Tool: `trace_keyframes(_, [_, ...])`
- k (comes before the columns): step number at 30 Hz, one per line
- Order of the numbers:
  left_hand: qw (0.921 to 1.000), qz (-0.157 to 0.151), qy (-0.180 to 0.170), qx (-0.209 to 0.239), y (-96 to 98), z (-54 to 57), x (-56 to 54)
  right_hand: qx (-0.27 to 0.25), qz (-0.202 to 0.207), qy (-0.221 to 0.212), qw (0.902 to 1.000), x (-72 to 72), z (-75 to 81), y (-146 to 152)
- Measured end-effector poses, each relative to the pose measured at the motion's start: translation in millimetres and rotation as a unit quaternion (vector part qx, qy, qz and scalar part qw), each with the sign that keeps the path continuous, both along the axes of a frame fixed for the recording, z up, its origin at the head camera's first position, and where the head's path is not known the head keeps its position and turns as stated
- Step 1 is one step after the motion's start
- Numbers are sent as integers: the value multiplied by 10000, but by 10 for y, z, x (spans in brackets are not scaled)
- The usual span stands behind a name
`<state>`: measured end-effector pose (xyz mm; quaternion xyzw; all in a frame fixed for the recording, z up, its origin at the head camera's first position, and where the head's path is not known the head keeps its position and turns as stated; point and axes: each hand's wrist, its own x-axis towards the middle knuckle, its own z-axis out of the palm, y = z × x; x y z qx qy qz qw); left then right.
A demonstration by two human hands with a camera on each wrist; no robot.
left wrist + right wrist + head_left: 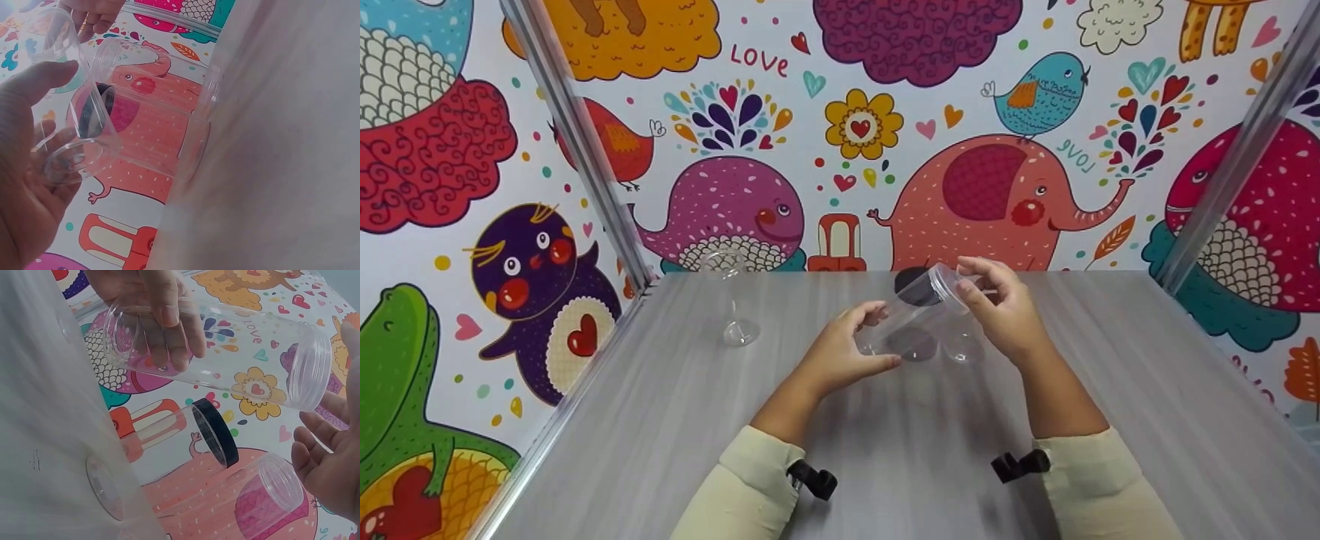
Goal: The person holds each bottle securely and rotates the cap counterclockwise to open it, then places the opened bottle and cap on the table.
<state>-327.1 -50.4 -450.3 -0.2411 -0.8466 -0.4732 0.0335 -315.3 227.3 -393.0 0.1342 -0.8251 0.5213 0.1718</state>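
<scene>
My left hand [844, 349] grips a clear plastic jar [904, 311] near its base, thumb on one side and fingers round the other. The jar tilts, its base toward the left hand and its wide clear ridged end [310, 368] up toward the right. Close beside that end is my right hand [1001, 311], thumb and loosely bent fingers spread apart. In the right wrist view, its fingertips are right at the ridged rim. Behind the held jar stand a clear jar with a black rim band [216, 433] and another clear jar with a threaded neck [281, 484].
At the left of the grey table [660, 420] stands another clear jar [741, 332]. Metal frame posts [585, 142] rise at both sides. A wall [780, 142] printed with cartoon animals closes off the back.
</scene>
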Motion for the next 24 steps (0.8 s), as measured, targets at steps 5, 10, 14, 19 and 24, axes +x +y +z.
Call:
trace_keyframes(5, [10000, 30, -1, -35, 6, 16, 11, 195, -103, -106, 9997, 39, 21, -19])
trace_keyframes(10, [9998, 125, -96, -84, 13, 34, 34, 102, -36, 112, 9999, 60, 28, -37])
trace_keyframes(14, [9998, 161, -117, -98, 20, 37, 41, -55, 189, 278, 9994, 56, 11, -34])
trace_keyframes(19, [9998, 154, -60, -95, 19, 33, 32, -262, 528, 317, 9978, 52, 1, -32])
trace_keyframes(24, [9999, 118, -63, -88, 17, 26, 22, -450, 814, 303, 9952, 58, 9, -40])
